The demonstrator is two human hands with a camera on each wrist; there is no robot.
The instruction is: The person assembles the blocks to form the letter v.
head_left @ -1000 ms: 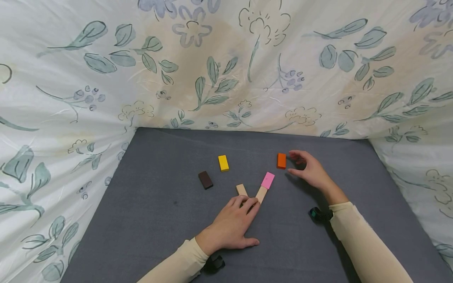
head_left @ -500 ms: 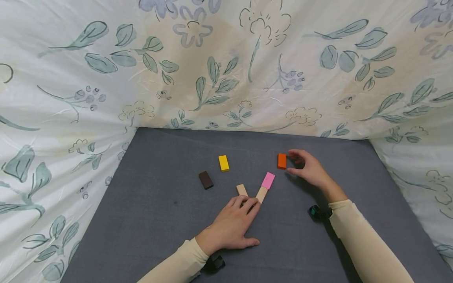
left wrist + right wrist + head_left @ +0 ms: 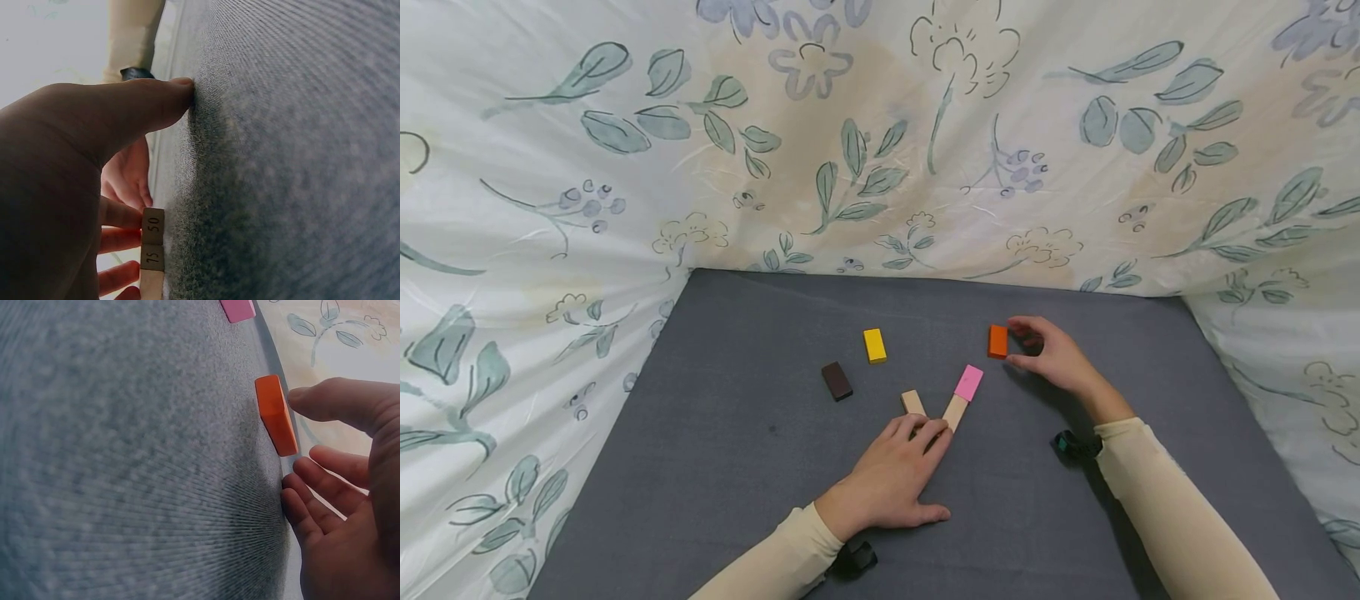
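My left hand [image 3: 891, 475] lies over plain wooden blocks in the head view, its fingertips at their tops and its thumb out to the side. Numbers 50 and 75 show on two wooden blocks [image 3: 152, 231] in the left wrist view. A pink block [image 3: 968, 383] sits end to end with the right-hand plain block [image 3: 955, 412], and another plain block [image 3: 912, 402] slants off to the left; their lower ends are hidden under the fingers. Beside an orange block [image 3: 997, 342], my right hand [image 3: 1051, 358] holds nothing, thumb and fingers apart around its right side.
A yellow block [image 3: 875, 346] and a dark brown block [image 3: 837, 381] lie on the grey cloth [image 3: 737, 458] to the left. Floral fabric [image 3: 880, 150] hangs along the back and sides. Each wrist carries a black device [image 3: 1077, 447].
My right hand has edged slightly left, closer to the orange block. The left hand and the blocks stay where they were.
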